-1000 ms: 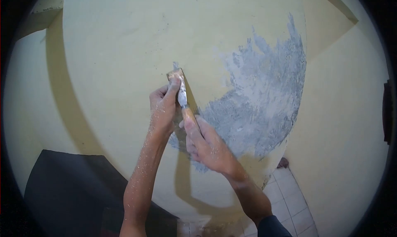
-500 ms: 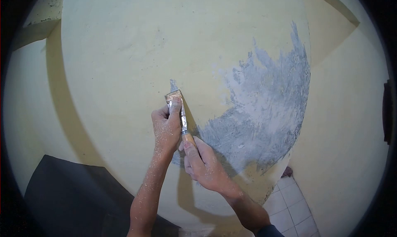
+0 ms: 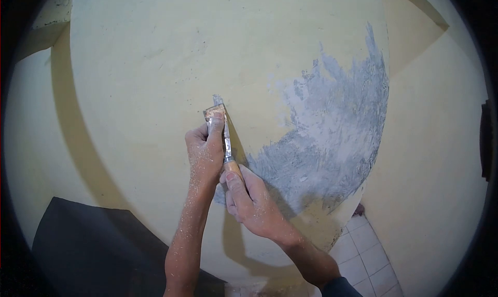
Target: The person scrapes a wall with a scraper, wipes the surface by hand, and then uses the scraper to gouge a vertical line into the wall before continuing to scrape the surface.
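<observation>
A paint scraper (image 3: 227,141) with a wooden handle and a metal blade lies tilted against the yellow painted wall (image 3: 140,89). My right hand (image 3: 246,201) is wrapped around its handle. Higher up, my left hand (image 3: 206,149) grips the blade end, thumb pressed on the metal near the edge. Just above the blade edge shows a small scraped grey spot (image 3: 217,99). To the right spreads a large bare grey patch (image 3: 332,126) with ragged borders. Pale flakes and dust cover both hands and forearms. The left fingers behind the blade are partly hidden.
A dark panel-like object (image 3: 88,245) stands at lower left against the wall. White floor tiles (image 3: 365,255) show at lower right, with a small dark reddish thing (image 3: 359,210) at the wall's foot. A ledge (image 3: 46,35) juts out at upper left.
Both hands and the scraper have shifted slightly up and to the left along the wall. The view has moved a little too. Both grips stay the same.
</observation>
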Tool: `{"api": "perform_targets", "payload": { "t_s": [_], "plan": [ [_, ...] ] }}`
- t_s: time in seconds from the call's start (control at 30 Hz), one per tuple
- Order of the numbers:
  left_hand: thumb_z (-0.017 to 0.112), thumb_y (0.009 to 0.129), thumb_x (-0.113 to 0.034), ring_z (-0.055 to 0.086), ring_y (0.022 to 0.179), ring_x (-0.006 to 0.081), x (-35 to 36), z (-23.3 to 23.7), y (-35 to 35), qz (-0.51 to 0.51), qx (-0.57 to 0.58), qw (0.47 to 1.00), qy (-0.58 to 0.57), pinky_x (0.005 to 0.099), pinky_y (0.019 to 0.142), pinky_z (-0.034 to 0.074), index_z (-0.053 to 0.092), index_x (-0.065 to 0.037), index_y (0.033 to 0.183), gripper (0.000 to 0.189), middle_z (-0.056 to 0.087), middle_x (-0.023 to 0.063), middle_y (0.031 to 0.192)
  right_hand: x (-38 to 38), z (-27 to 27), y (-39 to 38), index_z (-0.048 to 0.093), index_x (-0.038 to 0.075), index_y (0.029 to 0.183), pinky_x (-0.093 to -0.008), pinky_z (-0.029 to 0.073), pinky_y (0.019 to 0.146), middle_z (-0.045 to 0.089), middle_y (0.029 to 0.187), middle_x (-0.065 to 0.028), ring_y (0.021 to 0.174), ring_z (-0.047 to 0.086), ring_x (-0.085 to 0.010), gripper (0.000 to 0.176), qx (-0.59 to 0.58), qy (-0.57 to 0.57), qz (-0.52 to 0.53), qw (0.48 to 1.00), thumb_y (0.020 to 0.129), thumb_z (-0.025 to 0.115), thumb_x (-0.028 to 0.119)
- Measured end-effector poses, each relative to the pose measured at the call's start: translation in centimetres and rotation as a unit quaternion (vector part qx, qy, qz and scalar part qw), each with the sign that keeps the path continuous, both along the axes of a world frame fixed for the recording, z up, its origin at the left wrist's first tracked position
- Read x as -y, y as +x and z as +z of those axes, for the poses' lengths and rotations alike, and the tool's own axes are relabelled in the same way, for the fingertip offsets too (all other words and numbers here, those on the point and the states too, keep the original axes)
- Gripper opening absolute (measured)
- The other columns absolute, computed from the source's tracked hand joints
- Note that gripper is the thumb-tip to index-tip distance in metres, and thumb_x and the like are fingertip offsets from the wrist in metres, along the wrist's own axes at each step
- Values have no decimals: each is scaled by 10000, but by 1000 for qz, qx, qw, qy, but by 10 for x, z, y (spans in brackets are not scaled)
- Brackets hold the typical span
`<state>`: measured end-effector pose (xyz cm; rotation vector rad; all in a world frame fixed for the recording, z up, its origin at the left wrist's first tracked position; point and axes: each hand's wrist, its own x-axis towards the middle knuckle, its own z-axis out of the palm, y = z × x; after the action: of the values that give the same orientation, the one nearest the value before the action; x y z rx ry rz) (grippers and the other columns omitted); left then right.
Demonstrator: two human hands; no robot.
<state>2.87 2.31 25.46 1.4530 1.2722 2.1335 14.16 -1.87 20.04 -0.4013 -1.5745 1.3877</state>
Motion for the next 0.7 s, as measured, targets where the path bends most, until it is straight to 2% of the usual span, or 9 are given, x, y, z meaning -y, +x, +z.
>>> {"api": "perform_targets", "payload": {
  "t_s": [0.07, 0.17, 0.23, 0.37, 0.47, 0.57, 0.7],
  "plan": [
    [621, 966, -339, 369, 520, 46, -1, -10, -6, 18, -19, 1000, -10, 287, 455, 271, 570, -6, 587, 508, 476, -36, 552, 3, -14, -4, 534, -18, 1022, -331, 425, 598, 499, 709, -52, 625, 480, -117, 292, -10, -3, -12, 1000, 1045, 425, 252],
    [615, 966, -332, 371, 517, 50, -6, -8, -10, 25, -31, 999, -2, 291, 454, 275, 547, -6, 569, 518, 469, -37, 543, -5, -8, -8, 511, 45, 1022, -236, 316, 447, 407, 595, 38, 493, 380, -45, 259, -20, 63, -37, 997, 1073, 376, 260],
    [610, 966, -330, 370, 516, 53, -2, 10, -5, 10, -11, 1000, -1, 295, 454, 275, 528, -5, 552, 532, 457, -41, 535, -3, 6, -5, 515, 45, 1017, -238, 309, 437, 402, 587, 41, 481, 372, -46, 268, -31, 39, -13, 999, 1074, 378, 269],
    [612, 959, -336, 363, 523, 54, -3, -9, -6, 41, -32, 999, 1, 306, 455, 271, 509, -1, 550, 539, 427, -47, 530, 4, -8, -3, 518, 48, 1008, -240, 288, 418, 395, 573, 45, 457, 349, -46, 290, -38, -15, 9, 999, 1075, 382, 295],
    [617, 954, -339, 367, 526, 55, -4, 1, -8, 63, -57, 996, 9, 308, 457, 269, 515, 0, 556, 533, 429, -46, 534, 2, 7, -2, 512, 53, 1007, -240, 273, 411, 388, 560, 48, 445, 335, -44, 300, -8, 21, -33, 999, 1076, 378, 312],
    [610, 950, -314, 345, 532, 53, 0, 12, -4, 29, -29, 999, 7, 308, 460, 260, 466, -14, 539, 528, 413, -49, 531, 8, 21, -1, 509, 55, 1009, -238, 263, 407, 381, 541, 46, 439, 328, -45, 310, -51, -40, 20, 998, 1077, 375, 327],
    [602, 945, -285, 319, 536, 52, 2, -4, -4, 64, -45, 997, -17, 307, 464, 251, 428, -35, 538, 508, 395, -58, 536, 9, 1, -3, 512, 58, 1011, -238, 245, 407, 359, 534, 55, 435, 302, -42, 313, -41, -22, 8, 999, 1078, 374, 331]
  ]
}}
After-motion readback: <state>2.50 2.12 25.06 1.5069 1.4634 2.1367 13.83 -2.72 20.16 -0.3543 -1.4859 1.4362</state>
